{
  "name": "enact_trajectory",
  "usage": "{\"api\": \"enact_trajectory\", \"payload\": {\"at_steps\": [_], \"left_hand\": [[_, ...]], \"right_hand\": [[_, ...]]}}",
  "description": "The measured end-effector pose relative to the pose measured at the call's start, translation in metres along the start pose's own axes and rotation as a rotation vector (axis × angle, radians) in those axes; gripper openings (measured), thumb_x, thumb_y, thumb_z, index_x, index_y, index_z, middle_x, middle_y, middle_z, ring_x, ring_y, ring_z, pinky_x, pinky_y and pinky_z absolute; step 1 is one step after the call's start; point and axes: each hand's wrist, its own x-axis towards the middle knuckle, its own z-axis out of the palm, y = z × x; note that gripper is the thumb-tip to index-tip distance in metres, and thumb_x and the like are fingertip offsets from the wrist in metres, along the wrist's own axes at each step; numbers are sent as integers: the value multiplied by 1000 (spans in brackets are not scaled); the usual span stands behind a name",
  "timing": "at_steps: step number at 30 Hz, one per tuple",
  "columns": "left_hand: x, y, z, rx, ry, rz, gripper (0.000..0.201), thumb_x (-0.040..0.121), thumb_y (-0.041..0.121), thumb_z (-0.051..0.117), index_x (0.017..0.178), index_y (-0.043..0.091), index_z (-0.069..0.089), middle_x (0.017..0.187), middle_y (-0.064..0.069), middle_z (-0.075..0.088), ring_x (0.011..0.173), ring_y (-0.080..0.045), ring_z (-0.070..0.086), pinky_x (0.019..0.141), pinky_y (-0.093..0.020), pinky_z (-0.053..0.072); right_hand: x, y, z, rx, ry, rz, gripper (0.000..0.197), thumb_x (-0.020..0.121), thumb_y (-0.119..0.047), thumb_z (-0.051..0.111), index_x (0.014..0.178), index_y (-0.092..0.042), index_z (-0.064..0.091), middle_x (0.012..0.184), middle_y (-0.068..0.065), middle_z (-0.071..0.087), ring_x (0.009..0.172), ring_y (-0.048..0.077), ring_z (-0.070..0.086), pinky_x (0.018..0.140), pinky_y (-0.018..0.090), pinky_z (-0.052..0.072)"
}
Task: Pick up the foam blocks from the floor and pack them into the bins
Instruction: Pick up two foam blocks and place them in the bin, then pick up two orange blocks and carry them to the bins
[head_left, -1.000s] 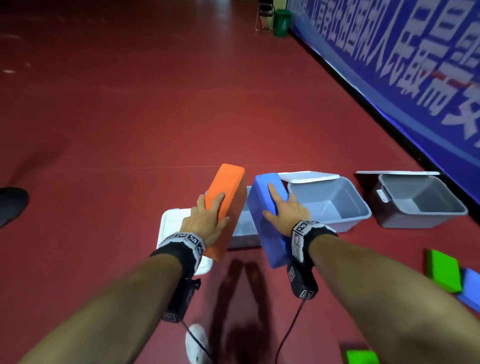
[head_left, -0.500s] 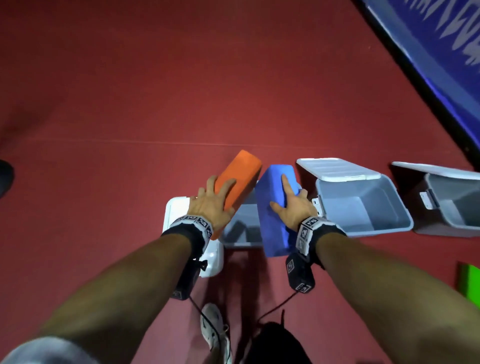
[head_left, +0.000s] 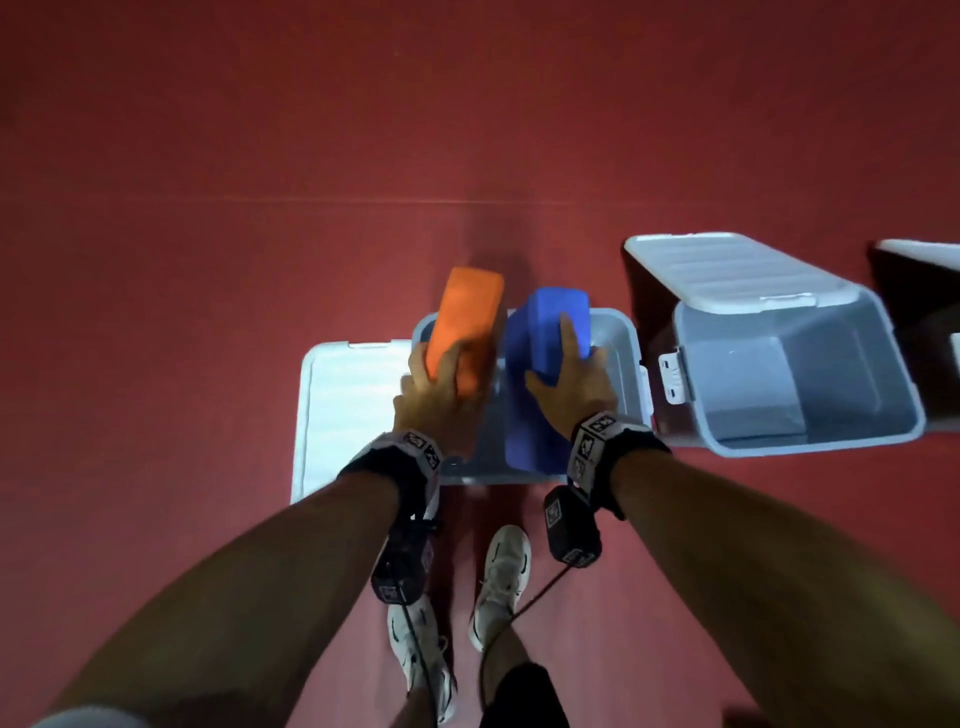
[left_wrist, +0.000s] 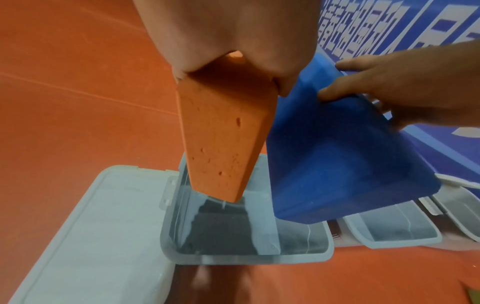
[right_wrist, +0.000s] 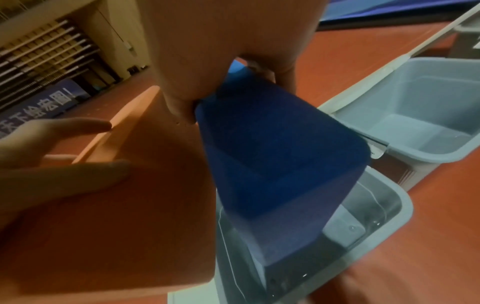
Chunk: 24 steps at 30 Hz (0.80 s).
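Note:
My left hand grips an orange foam block by its near end, tilted over the left side of an open grey bin. Beside it my right hand holds a blue foam block, its lower end dipping into the same bin. From the left wrist the orange block points down at the bin's bare floor, the blue block to its right. In the right wrist view the blue block reaches inside the bin.
The bin's white lid lies open flat on the red floor to its left. A second grey bin, with nothing in it, stands to the right with its lid raised behind it. A third bin's edge shows at far right. My shoes stand just before the bin.
I have stepped closer and my head has tipped down. Both hands have carried the blocks forward and lower, from in front of the bin to over and into it.

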Motion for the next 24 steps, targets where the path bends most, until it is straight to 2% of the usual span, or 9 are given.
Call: {"api": "enact_trajectory", "payload": {"at_steps": [3, 6, 8, 10, 12, 16, 20, 22, 24], "left_hand": [[31, -7, 34, 12, -17, -42, 77, 83, 56, 47, 153, 32, 26, 157, -13, 15, 127, -42, 42, 99, -52, 40], [54, -22, 59, 167, -144, -176, 91, 85, 57, 61, 152, 49, 0, 163, -1, -9, 146, -33, 16, 109, -59, 25], [58, -30, 58, 242, -248, -215, 98, 82, 61, 63, 150, 54, -6, 162, 3, -18, 150, -32, 0, 111, -66, 18], [55, -38, 53, 247, -289, -210, 96, 81, 62, 63, 150, 53, -3, 162, 3, -19, 149, -34, -4, 111, -68, 16], [47, -45, 44, 266, -275, -192, 90, 81, 64, 60, 149, 53, 3, 162, 3, -14, 149, -33, -1, 110, -66, 18], [37, -49, 25, 339, -186, -102, 79, 82, 64, 57, 148, 48, 16, 162, -2, 1, 144, -34, 13, 106, -60, 27], [22, -45, 9, 390, -53, 25, 72, 84, 62, 55, 148, 39, 30, 159, -7, 20, 138, -34, 28, 100, -56, 38], [13, -47, -1, 384, -35, 81, 72, 85, 61, 54, 149, 38, 29, 158, -6, 22, 137, -33, 29, 100, -54, 37], [2, -48, -13, 363, -60, 118, 69, 86, 59, 53, 148, 42, 27, 158, -3, 19, 138, -32, 26, 100, -53, 35]], "right_hand": [[33, 15, 28, 21, -27, 0, 94, 90, -39, 62, 154, -31, -5, 142, 25, 28, 118, 42, 49, 96, 43, 40], [51, 29, 54, 37, -133, 47, 101, 88, -41, 65, 153, -34, -11, 157, 26, 1, 139, 45, 26, 110, 52, 30], [52, 34, 58, -1, -171, 88, 99, 87, -42, 65, 153, -37, -8, 159, 20, -3, 141, 42, 22, 109, 55, 31], [47, 38, 57, -58, -180, 99, 95, 85, -43, 65, 153, -39, -1, 158, 13, 3, 136, 39, 28, 103, 55, 37], [39, 40, 55, -101, -170, 89, 90, 83, -43, 65, 152, -39, 8, 154, 9, 10, 130, 37, 32, 99, 55, 40], [19, 33, 45, -139, -141, 89, 80, 82, -42, 64, 149, -35, 21, 151, 8, 15, 128, 36, 33, 99, 54, 39], [-9, 18, 43, -169, 17, 87, 70, 82, -46, 62, 145, -34, 33, 147, 8, 26, 123, 36, 40, 95, 52, 44], [-25, 11, 43, -183, 70, 98, 71, 82, -47, 62, 146, -35, 34, 148, 9, 27, 125, 36, 40, 95, 50, 45], [-42, 6, 41, -232, 68, 122, 75, 82, -49, 62, 148, -37, 28, 152, 8, 22, 130, 34, 36, 98, 49, 42]]}}
